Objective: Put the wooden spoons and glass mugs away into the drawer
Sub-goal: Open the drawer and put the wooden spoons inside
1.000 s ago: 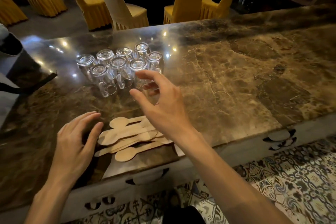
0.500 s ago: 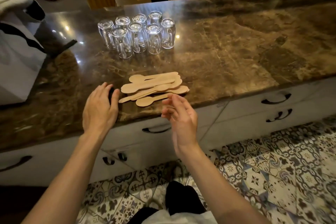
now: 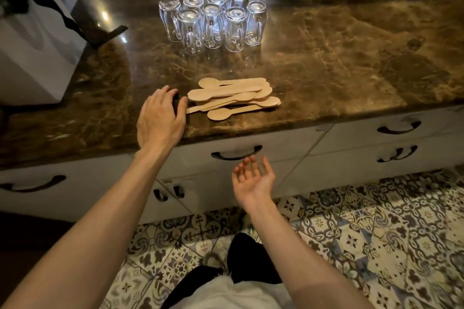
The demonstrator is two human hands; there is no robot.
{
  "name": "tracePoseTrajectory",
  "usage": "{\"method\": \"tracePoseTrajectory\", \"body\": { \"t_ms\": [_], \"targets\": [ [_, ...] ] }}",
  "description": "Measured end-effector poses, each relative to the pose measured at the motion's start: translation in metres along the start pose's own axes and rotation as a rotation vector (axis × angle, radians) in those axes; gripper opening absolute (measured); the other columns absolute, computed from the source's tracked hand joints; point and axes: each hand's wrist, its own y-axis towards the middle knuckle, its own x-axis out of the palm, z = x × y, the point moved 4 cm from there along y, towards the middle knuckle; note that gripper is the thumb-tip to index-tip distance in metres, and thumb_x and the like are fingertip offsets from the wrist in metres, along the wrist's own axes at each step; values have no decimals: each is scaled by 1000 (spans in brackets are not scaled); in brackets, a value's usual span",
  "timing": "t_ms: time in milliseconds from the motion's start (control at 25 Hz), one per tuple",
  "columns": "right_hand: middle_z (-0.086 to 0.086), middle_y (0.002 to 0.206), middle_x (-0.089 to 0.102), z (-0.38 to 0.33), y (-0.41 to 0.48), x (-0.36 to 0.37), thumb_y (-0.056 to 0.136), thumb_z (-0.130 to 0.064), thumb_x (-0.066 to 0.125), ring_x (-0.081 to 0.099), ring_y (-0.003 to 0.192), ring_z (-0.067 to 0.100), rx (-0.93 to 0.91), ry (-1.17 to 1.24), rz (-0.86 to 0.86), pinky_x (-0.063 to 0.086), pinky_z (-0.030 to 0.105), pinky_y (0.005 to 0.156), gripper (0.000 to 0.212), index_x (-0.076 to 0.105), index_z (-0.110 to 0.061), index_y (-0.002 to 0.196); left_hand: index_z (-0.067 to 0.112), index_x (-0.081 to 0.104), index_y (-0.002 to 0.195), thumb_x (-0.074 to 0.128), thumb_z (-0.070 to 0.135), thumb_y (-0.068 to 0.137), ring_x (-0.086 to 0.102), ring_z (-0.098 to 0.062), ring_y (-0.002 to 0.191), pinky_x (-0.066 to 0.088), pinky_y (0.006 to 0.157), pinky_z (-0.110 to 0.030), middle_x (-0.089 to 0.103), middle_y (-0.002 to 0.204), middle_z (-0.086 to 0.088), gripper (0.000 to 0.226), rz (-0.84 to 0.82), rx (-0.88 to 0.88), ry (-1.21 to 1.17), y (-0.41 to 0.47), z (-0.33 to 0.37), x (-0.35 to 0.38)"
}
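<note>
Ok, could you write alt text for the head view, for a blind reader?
An open right hand, palm up, is just below the black handle of a closed white drawer. The left hand is at the marble counter beside a pile of wooden spoons; upside-down glass mugs stand behind.

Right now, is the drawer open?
No, the drawer is shut, its front flush, and the right hand hovers just below its handle.

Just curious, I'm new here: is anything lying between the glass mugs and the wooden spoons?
No. In the head view, only bare marble countertop lies between the glass mugs and the wooden spoons.
</note>
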Motion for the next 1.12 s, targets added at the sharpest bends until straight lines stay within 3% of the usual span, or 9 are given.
{"method": "tracePoseTrajectory", "body": {
  "t_ms": [120,280,440,520,600,720,1120],
  "targets": [
    [6,82,60,5,16,-5,90,-34,54,53,71,18,19,50,41,45,27,65,25,62,-10,91,15,50,133,34,46,97,41,-21,132,29,111,-39,48,142,-5,50,16,-20,-14,-1,1,-1],
    [10,103,59,9,30,4,92,-36,50,56,90,21,28,95,55,45,30,85,33,56,-9,111,16,52,131,36,46,96,42,-21,131,31,110,-39,50,140,-4,48,26,-37,-27,0,0,-2],
    [11,103,60,11,34,15,94,-38,45,58,94,22,23,118,66,46,32,92,34,58,-8,107,17,51,131,36,46,97,42,-20,131,28,111,-38,50,139,-4,48,9,-16,-29,1,-2,-2],
    [10,98,61,12,31,19,95,-38,44,59,89,22,20,109,58,47,32,88,32,60,-10,98,17,51,132,36,45,97,41,-20,131,27,111,-38,50,140,-4,48,10,-17,-33,1,-3,-2],
    [4,77,58,11,29,23,95,-38,43,53,70,16,15,96,63,47,27,71,30,58,-14,83,17,51,132,36,45,97,41,-20,131,27,112,-38,49,140,-4,48,11,-16,-36,1,-2,-2],
    [-2,48,40,10,24,30,95,-38,39,33,50,13,17,100,74,32,23,51,40,44,-18,61,16,51,132,36,45,96,41,-20,131,28,112,-38,49,140,-4,48,11,-16,-37,0,-2,-2],
    [-3,43,34,9,9,22,97,-37,36,28,47,13,8,100,57,29,23,51,43,40,-18,58,17,51,131,37,44,96,41,-20,131,28,111,-39,49,140,-4,47,13,-20,-56,-2,-2,-2]
  ]
}}
